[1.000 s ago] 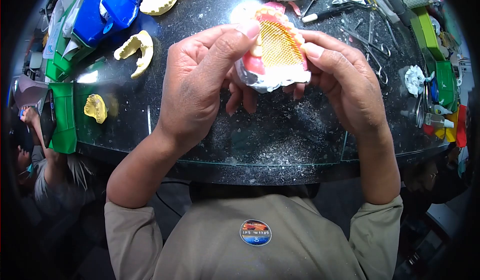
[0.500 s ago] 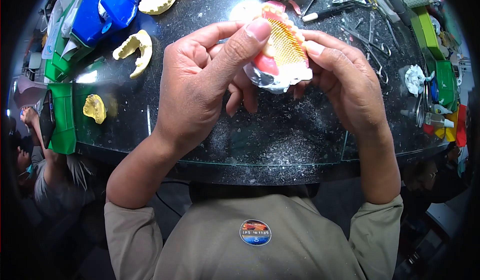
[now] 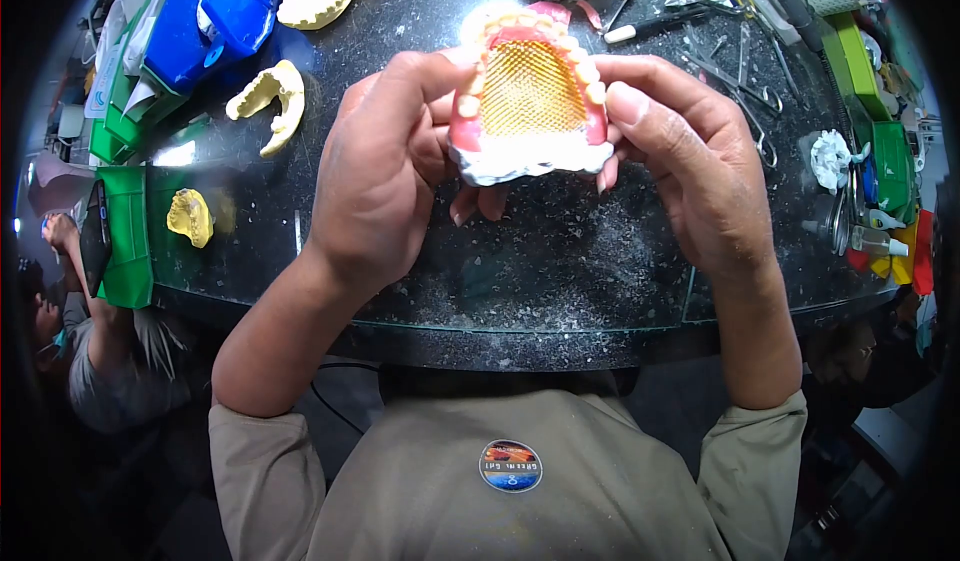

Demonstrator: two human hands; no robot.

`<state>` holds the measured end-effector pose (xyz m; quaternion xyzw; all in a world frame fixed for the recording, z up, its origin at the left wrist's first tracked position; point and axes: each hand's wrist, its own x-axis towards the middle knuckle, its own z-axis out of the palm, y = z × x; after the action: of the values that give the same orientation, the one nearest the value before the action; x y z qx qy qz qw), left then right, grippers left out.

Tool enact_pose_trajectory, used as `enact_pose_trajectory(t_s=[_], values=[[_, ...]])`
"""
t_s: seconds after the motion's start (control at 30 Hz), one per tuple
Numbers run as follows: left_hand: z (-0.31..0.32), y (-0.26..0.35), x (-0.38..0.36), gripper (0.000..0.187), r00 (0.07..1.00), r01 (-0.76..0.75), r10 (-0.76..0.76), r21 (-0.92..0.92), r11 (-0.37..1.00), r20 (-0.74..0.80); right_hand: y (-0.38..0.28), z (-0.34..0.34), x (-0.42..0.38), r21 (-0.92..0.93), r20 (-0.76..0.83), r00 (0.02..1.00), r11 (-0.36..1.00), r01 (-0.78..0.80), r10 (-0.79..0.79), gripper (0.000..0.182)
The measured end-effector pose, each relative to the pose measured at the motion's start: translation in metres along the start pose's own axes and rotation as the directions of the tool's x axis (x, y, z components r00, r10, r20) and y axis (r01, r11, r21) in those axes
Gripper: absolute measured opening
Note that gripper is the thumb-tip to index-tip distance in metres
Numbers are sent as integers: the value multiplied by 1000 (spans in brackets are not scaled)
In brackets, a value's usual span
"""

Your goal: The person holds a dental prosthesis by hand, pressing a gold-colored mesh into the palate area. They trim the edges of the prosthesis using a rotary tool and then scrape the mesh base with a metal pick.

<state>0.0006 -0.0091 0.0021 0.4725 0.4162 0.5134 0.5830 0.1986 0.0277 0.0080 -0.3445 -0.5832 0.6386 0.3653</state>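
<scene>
Between my two hands is a denture on a white plaster model [image 3: 530,157], held up over the dark bench. It has a row of cream teeth, pink gum along the sides and a gold mesh-textured palate that faces me. My left hand [image 3: 385,161] is closed on its left side, the thumb near the front teeth. On the right side, my right hand [image 3: 690,146] grips it with thumb and fingers. The fingers underneath are partly hidden by the model.
White dust lies on the dark bench top [image 3: 560,301]. At left are yellow plaster pieces [image 3: 190,218], a cream arch-shaped piece [image 3: 280,101], and blue bins [image 3: 230,11]. Scissors-like tools [image 3: 745,81] lie at right, near crumpled white material [image 3: 830,159]. Another person's hand [image 3: 62,233] shows far left.
The denture has turned from a tilted side view to face me squarely, its palate fully visible. My left thumb has moved off the palate to the left edge.
</scene>
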Motion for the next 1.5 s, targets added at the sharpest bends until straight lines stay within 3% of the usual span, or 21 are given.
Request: enact_pose_trajectory(t_s=[0.07,0.17,0.27,0.67,0.77,0.87,1.0,1.33,1.5], values=[[-3,-2,1,27,988,146,-154,-224,963,-16,1,0,-1,-14,-11,999,999,33,-33,36],[-4,-3,3,26,991,123,-132,-216,969,-25,-1,0,-1,-13,2,999,999,44,-44,36],[-4,-2,5,26,979,181,-201,-317,931,-30,-2,0,-2,-23,17,998,998,54,-53,36],[-9,-6,12,28,943,302,-333,-400,865,-8,-3,0,-3,-52,30,996,995,80,-78,35],[-2,-5,11,31,940,260,-326,-404,877,-101,-4,1,-4,-49,28,997,996,71,-70,34],[0,-2,12,33,941,249,-324,-448,858,-97,-3,1,-5,-60,20,998,996,69,-68,34],[-3,-3,9,34,974,196,-224,-377,905,-32,-4,3,-5,-94,7,997,993,72,-72,34],[-1,-4,10,34,960,219,-269,-385,896,-80,-4,3,-6,-99,4,997,992,72,-72,32],[-2,-1,11,37,957,254,-290,-421,871,-23,-3,3,-6,-90,2,998,993,70,-70,32]])
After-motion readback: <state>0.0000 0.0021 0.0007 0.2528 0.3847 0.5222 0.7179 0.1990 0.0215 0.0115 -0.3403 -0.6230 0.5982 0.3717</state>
